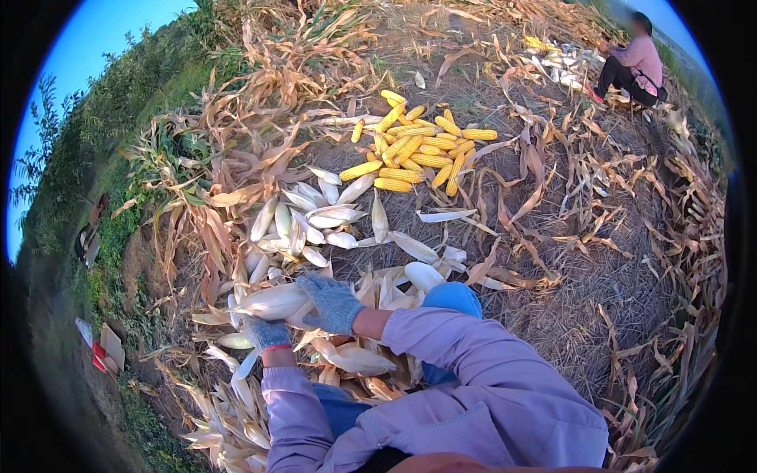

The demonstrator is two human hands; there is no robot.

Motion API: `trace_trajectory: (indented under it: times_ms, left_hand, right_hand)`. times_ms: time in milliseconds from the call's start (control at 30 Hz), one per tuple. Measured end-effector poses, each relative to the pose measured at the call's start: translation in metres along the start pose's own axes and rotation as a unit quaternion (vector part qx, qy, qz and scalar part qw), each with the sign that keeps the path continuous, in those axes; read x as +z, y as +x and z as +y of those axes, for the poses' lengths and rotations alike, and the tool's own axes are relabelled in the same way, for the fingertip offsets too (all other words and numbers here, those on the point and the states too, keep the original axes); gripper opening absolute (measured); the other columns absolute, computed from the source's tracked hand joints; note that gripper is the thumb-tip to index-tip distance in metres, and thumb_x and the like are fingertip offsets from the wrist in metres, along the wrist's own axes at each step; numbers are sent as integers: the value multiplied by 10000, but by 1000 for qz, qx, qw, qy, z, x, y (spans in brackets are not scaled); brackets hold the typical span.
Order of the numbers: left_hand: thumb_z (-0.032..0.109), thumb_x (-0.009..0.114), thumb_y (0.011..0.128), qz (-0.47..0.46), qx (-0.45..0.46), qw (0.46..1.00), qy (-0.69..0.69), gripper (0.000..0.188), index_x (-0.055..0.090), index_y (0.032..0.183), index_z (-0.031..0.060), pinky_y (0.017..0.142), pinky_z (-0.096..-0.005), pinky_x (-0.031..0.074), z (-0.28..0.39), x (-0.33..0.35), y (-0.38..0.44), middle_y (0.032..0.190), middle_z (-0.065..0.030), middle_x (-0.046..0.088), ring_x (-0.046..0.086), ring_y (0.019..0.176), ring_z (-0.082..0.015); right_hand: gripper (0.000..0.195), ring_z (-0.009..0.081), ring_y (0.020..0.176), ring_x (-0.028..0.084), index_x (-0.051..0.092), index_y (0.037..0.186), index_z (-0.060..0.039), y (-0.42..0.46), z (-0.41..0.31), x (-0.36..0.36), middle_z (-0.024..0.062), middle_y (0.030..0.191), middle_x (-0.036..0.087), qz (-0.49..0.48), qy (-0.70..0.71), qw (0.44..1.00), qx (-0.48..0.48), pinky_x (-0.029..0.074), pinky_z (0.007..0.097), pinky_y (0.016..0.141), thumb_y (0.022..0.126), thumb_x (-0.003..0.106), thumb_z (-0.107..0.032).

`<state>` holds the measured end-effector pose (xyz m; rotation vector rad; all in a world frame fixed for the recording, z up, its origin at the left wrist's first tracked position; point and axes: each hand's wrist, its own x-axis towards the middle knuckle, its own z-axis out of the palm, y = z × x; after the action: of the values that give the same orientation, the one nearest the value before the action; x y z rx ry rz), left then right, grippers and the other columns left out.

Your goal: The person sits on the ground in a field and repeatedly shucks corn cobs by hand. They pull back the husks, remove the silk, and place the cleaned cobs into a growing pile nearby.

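An ear of corn in its pale husk lies across my two gloved hands, in front of my knees. My left hand, in a grey knit glove with a red cuff edge, supports it from below. From above, my right hand in a matching glove grips the same ear near one end. Just beyond them is a heap of unhusked ears. Farther out, bare yellow corn cobs form a pile on the ground. Stripped husks lie between my legs.
Dry corn stalks are heaped at the upper left. At the upper right a person sits beside another corn pile. A cardboard box stands at the left among green plants. Dry leaves and straw litter the soil.
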<state>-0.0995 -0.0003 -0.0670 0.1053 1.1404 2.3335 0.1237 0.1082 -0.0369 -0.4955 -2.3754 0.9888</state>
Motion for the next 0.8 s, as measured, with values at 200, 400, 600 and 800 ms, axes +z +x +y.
trace_trajectory:
  times_ms: [200, 400, 600, 800]
  left_hand:
    - [307, 428, 1018, -100, 25, 982, 155, 378, 558, 1274, 61, 994, -540, 494, -13, 29, -23, 1277, -156, 606, 597, 1140, -339]
    - [139, 471, 995, -234, -61, 968, -61, 163, 618, 943, 91, 967, -476, 506, -20, 115, -73, 1048, -94, 677, 636, 1021, -264]
    - [163, 474, 1024, -238, -133, 949, -158, 245, 540, 795, 108, 803, -358, 542, -39, 162, -129, 702, -2, 550, 583, 704, -160]
    - [191, 515, 1027, -256, -224, 940, -4, 227, 548, 823, 97, 510, -218, 396, -53, 176, -191, 637, 32, 432, 433, 537, -95]
  right_hand:
    - [857, 407, 1297, 487, 353, 1437, 18, -1, 1, 3, 270, 1368, 487, 43, 214, 976, -28, 393, 448, 1100, 839, 752, -449]
    - [566, 209, 1029, 596, 407, 1374, -39, 25, 36, 16, 112, 1172, 592, 126, 462, 878, 17, 505, 360, 899, 979, 628, -377]
    - [603, 196, 999, 620, 493, 1356, -24, 17, 42, -22, 133, 1155, 633, 130, 627, 749, 169, 515, 365, 872, 1038, 417, -531]
    - [767, 239, 1045, 630, 516, 1410, -67, 24, 65, -39, 131, 1226, 630, 157, 702, 620, 314, 524, 375, 916, 976, 397, -688]
